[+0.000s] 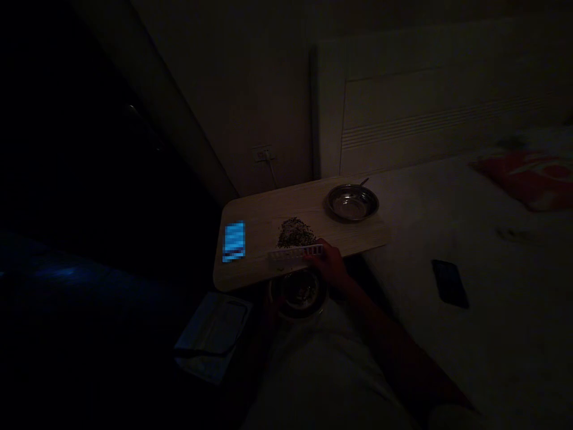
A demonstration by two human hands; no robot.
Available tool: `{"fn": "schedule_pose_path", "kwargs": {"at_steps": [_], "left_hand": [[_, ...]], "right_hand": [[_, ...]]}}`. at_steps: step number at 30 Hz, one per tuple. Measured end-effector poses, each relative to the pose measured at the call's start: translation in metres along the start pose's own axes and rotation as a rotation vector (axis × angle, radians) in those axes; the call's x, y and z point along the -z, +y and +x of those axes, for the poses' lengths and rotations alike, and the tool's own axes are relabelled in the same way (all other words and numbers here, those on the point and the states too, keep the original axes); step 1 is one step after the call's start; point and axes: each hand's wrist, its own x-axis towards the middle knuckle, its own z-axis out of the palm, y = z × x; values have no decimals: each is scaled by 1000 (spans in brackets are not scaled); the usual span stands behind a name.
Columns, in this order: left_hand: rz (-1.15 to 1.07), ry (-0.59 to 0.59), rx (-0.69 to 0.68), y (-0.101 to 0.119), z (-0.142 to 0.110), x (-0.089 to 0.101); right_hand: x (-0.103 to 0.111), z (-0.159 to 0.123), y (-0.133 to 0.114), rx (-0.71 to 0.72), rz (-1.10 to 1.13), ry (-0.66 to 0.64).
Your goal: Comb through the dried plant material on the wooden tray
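In a dimly lit room, a white slotted plastic strip is gripped at its right end by a right hand, the hand closed, with the thumb on the near side and the fingers folded over the far side. The strip is held lengthwise over the near part of a pale wooden bench, just in front of a loose pile of small dark grains; whether the two touch cannot be told. Just past the near edge and lower down, a round bowl is seen with some bits inside. Beside its left rim a left hand is nearly lost in shadow; how far it is opened, and whether the rim is held, cannot be made out. By its look, the strip is judged light and fairly stiff, apt to flex if pressed mid-length, and best taken by a solid end rather than by the thin slotted part. The grains are judged light, dry and easily scattered. At the far right of the bench, a shiny metal bowl is set.
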Motion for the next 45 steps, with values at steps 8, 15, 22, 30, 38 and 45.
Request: {"fn": "schedule_pose_path", "kwargs": {"at_steps": [8,15,22,30,38,45], "left_hand": [[22,-6,-33,2,1,1],[35,-7,-35,4,-2,1],[17,-31,-59,13,-5,-5],[32,-30,-17,9,-11,-3],[-16,-27,5,2,-4,1],[-7,-11,-29,0,-1,2]], "right_hand": [[6,2,-1,13,10,-47],[8,0,0,7,18,-62],[10,-1,-1,-8,16,-71],[12,-16,10,40,-59,-144],[17,-17,8,-40,10,-54],[15,-15,4,-150,229,126]]}}
